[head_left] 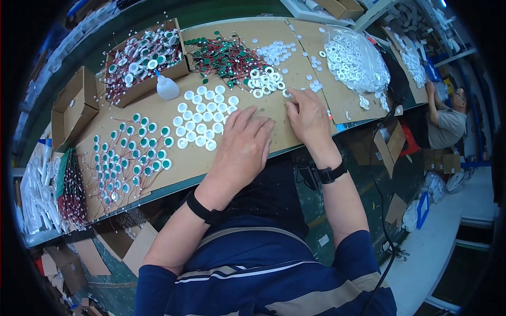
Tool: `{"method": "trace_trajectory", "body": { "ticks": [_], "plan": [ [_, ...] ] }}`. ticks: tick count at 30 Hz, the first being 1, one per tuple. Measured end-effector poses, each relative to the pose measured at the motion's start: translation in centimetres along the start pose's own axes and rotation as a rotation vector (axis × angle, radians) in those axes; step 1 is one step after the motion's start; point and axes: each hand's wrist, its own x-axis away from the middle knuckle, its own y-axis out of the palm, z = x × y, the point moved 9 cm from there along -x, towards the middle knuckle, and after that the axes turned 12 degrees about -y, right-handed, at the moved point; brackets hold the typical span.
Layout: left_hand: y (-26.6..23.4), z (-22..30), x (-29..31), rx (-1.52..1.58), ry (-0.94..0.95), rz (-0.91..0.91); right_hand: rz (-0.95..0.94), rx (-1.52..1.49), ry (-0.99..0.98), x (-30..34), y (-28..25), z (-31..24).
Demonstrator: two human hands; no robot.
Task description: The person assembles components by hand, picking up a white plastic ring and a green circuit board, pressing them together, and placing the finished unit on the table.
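Observation:
My left hand (245,139) lies flat, fingers stretched, at the right edge of a group of round white caps (201,128) set out on the brown board. Its fingers cover part of that edge, so anything under them is hidden. My right hand (308,117) is farther right, thumb apart from the index finger. The index fingertip touches a white ring (286,93) beside a small pile of white rings (265,80). To the left, white caps with green discs and red wires (138,143) lie spread out.
Behind stand a carton of wired discs (142,66), a white squeeze bottle (167,87) and a heap of green discs with red wires (226,58). Small translucent discs (276,51) and a bag of white rings (356,60) lie right. A co-worker (448,118) is at far right.

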Motion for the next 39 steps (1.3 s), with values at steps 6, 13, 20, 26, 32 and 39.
{"method": "trace_trajectory", "body": {
  "ticks": [6,13,20,26,32,39],
  "plan": [
    [-0.3,-1.0,-0.2,0.013,-0.076,0.039,0.004,-0.055,-0.054,1.0,-0.8,-1.5],
    [-0.1,-1.4,-0.3,-0.011,-0.098,0.047,-0.006,-0.299,-0.086,2.2,-1.1,-4.2],
    [-0.1,-0.7,-0.2,-0.062,-0.065,0.037,-0.055,-0.225,-0.141,3.8,-0.9,-5.8],
    [-0.1,0.3,-0.7,-0.049,-0.052,0.023,-0.053,-0.130,-0.117,4.5,-1.6,-4.7],
    [1.5,0.2,-3.9,0.040,-0.039,-0.002,-0.116,-0.176,-0.133,4.2,-1.6,-4.3],
    [2.3,0.2,-3.2,-0.023,0.044,-0.090,-0.174,-0.244,0.018,4.8,-1.6,-2.9]
  ]
}}
